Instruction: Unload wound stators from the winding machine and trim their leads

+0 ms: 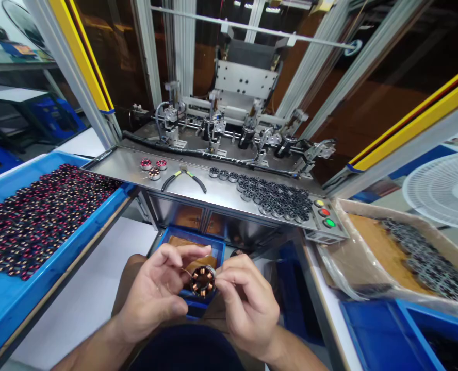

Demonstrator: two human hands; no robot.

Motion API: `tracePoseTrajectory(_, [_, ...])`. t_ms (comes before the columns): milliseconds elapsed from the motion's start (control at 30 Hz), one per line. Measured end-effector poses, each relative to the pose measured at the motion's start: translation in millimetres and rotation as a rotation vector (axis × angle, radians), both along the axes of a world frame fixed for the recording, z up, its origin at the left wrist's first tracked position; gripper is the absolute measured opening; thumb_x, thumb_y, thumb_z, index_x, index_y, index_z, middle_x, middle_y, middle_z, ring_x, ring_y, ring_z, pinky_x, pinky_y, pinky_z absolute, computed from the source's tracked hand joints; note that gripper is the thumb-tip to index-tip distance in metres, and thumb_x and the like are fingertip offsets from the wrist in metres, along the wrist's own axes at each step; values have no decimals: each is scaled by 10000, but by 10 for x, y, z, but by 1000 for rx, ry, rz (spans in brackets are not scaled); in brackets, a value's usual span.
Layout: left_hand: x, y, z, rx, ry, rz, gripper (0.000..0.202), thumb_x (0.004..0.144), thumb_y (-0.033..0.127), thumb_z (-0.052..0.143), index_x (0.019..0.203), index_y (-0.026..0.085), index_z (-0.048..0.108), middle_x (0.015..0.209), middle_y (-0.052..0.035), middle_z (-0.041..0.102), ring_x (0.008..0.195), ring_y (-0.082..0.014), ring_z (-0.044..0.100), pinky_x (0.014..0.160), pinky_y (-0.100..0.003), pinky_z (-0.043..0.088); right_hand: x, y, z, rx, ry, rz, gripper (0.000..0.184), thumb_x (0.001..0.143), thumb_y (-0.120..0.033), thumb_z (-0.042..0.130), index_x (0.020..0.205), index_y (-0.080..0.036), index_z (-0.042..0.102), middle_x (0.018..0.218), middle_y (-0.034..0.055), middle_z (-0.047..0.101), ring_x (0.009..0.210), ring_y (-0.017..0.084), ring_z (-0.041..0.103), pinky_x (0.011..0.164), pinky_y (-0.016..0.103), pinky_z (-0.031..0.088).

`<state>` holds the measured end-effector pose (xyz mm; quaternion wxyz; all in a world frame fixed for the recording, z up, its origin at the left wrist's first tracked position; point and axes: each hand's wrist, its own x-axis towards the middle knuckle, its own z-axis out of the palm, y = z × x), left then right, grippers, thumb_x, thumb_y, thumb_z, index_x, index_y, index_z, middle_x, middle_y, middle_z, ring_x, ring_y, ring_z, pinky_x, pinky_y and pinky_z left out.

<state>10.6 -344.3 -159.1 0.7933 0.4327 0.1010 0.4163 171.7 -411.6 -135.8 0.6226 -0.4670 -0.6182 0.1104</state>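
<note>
My right hand [248, 301] pinches a motor stator [202, 282] by its right edge, between thumb and fingers. The stator is a dark ring with copper coils, its round face turned up toward me. A thin copper wire end sticks out at its left side. My left hand [155, 293] is around the left of the stator with thumb and index finger spread apart. Whether a finger behind the stator touches it is hard to see. Both hands are above my lap, in front of the metal bench ledge [221, 193].
Pliers [183, 178] lie on the ledge beside three wound stators [154, 173]. Rows of dark stators [271, 193] stand to the right, near a button box [325, 214]. A blue tray [109, 214] of stators is left, a carton [364, 206] right. Behind stands a winding machine [246, 93].
</note>
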Motion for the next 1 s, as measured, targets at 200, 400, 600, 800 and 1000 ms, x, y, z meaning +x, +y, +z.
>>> tracePoseTrajectory(200, [39, -20, -14, -51, 219, -348, 401, 823, 467, 711, 1055, 179, 554, 782, -23, 685, 705, -117, 667, 649, -206, 511, 85, -31, -19, 66, -104, 13, 248, 784, 43, 600, 941, -143, 650, 811, 56, 652, 746, 142, 630, 655, 255, 546])
tracePoseTrajectory(400, [58, -59, -26, 6, 115, -182, 301, 843, 352, 720, 1049, 218, 547, 885, -27, 704, 799, -149, 698, 701, -244, 551, -29, -69, -15, 2, -10, -69, 199, 839, 14, 558, 862, -168, 638, 733, 18, 621, 692, 122, 589, 634, 242, 498])
tracePoseTrajectory(600, [39, -77, -146, 498, 232, 258, 491, 732, 139, 814, 1141, 278, 581, 1114, -31, 663, 1025, -183, 671, 888, -278, 552, -107, -88, -73, -227, 264, -12, 187, 910, -120, 574, 736, -179, 612, 711, -5, 577, 683, 101, 561, 632, 216, 453])
tracePoseTrajectory(800, [49, -62, -107, 808, 281, 465, 640, 703, 52, 810, 1237, 244, 515, 1164, -82, 699, 1041, -200, 703, 934, -303, 574, -131, -58, -189, -471, 771, 239, 291, 910, -300, 633, 654, -170, 582, 654, -17, 537, 619, 96, 519, 590, 209, 438])
tracePoseTrajectory(1000, [43, -67, -134, 877, 379, 549, 653, 676, 77, 836, 1241, 197, 533, 1133, -90, 719, 1005, -186, 721, 910, -246, 589, -183, -38, -231, -558, 1037, 324, 300, 856, -295, 701, 615, -160, 585, 611, -21, 547, 540, 86, 487, 527, 210, 412])
